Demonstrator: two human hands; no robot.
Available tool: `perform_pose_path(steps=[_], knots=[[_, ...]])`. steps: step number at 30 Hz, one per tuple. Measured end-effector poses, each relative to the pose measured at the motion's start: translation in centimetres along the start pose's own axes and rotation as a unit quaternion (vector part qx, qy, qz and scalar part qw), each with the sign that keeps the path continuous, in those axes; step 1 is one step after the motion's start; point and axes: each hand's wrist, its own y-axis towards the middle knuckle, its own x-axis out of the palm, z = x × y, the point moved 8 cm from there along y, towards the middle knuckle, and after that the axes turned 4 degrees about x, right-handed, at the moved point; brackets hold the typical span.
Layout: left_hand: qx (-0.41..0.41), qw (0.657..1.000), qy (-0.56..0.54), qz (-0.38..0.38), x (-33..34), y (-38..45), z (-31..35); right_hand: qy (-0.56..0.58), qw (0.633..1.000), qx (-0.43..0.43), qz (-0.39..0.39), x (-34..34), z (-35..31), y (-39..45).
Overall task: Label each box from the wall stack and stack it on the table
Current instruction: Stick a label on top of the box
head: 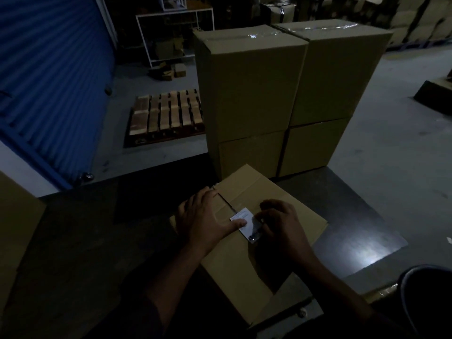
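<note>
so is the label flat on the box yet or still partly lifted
Cannot tell for certain. The left hand presses its thumb on the white label atop the box; the right hand covers the label's dark far edge.

Dim warehouse. Cardboard box [247, 241] lies flat on dark table [97, 241]. White label [243, 220] on box top. Left hand [208, 217] flat on box, thumb pressing label's near edge. Right hand [281, 225] curled at label's right side, fingertips pinching it. Behind: stacked boxes [281, 94], two columns, two high. Wooden pallet [166, 116] on floor, blue roller shutter [49, 81] left.
</note>
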Motion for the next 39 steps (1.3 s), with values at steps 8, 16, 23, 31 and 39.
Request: perform_pose_path(steps=[8,16,23,31,39], knots=[[0.005,1.0,0.011,-0.002,-0.4,0.0,0.3,-0.113,0.984,0.104,0.095,-1.6,1.6,-4.7],[-0.059,0.998,0.028,0.004,-0.8,-0.7,-0.9,-0.025,0.992,0.087,0.083,-0.8,0.9,-3.6],[-0.152,0.988,0.035,-0.022,-2.5,-1.5,-3.8,-0.022,0.998,0.044,-0.041,-1.1,0.0,1.7],[-0.036,0.994,-0.03,-0.098,-0.2,-0.3,0.2,-0.06,0.995,0.075,-0.034,0.2,-1.4,0.1],[-0.016,0.997,-0.029,-0.07,-0.8,-1.0,0.5,-0.028,0.996,0.081,-0.015,-0.1,-0.8,-0.1]])
